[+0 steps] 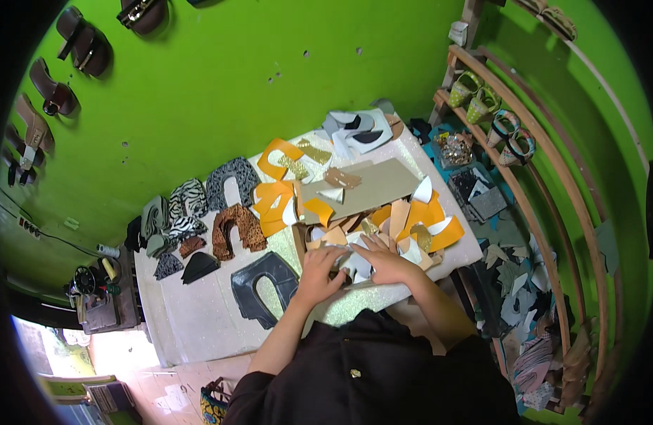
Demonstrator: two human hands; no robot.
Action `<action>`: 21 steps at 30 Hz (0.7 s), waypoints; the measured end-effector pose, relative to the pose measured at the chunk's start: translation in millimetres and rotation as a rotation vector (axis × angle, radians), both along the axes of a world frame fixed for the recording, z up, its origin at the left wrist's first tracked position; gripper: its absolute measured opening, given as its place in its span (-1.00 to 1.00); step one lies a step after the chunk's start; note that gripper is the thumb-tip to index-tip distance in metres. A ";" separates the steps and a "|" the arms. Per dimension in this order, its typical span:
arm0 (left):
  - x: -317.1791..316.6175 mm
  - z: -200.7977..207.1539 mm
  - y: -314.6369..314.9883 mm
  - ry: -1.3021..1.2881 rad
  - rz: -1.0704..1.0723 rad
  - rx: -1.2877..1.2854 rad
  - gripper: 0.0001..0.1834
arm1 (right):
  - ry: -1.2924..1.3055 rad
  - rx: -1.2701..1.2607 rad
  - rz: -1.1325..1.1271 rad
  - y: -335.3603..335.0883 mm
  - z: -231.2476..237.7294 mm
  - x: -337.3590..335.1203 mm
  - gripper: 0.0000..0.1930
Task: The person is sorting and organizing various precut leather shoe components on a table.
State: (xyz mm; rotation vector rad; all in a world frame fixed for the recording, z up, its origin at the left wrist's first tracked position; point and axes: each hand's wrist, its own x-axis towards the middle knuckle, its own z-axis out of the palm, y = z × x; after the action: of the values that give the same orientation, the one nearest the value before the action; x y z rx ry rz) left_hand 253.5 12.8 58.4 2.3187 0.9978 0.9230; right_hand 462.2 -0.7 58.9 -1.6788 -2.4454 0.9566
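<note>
Both my hands are over a cardboard box of leather and synthetic scraps near the front edge of the table. My left hand (322, 275) lies at the box's near left side, thumb apart from the fingers, touching the pieces. My right hand (384, 263) reaches in from the right with fingers stretched over a pale grey-white piece (359, 265). Around them are peach scraps (400, 216) and orange cut-outs (447, 232). The box's raised flap (383, 185) carries a few brown strips (342, 178). Fingertips are partly hidden among the scraps.
Left of the box lie a black U-shaped stack (264, 289), leopard-print pieces (238, 230), zebra-print pieces (188, 198) and grey patterned ones (231, 183). White and grey cut-outs (358, 131) are at the table's far end. A wooden rack with sandals (514, 145) stands right; a sewing machine (86, 280) is left.
</note>
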 end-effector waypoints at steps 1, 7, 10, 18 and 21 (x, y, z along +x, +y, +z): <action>-0.8 -0.4 -2.5 0.001 0.004 -0.001 -0.56 | -0.003 0.017 -0.001 -0.5 14.1 3.9 -0.17; -13.0 -5.6 -15.1 -0.032 0.094 0.066 -0.60 | 0.587 0.186 -0.461 -17.5 74.4 32.7 -0.35; -17.9 -11.5 -26.8 -0.033 0.219 0.060 -0.58 | 0.218 0.214 -0.623 -40.6 50.8 54.0 -0.30; -18.1 -32.3 -36.1 -0.119 0.363 -0.171 -0.18 | 0.004 0.534 -1.140 -40.4 16.4 59.4 -0.21; -10.9 -38.7 -35.0 -0.120 0.357 -0.182 -0.19 | 0.124 0.569 -0.873 -32.4 8.0 53.0 -0.27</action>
State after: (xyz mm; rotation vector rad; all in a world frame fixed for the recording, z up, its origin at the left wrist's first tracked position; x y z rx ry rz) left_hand 242.6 -22.1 19.7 1.9467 1.4086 1.0422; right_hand 515.2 -33.1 66.8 -2.0164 -1.4041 0.2073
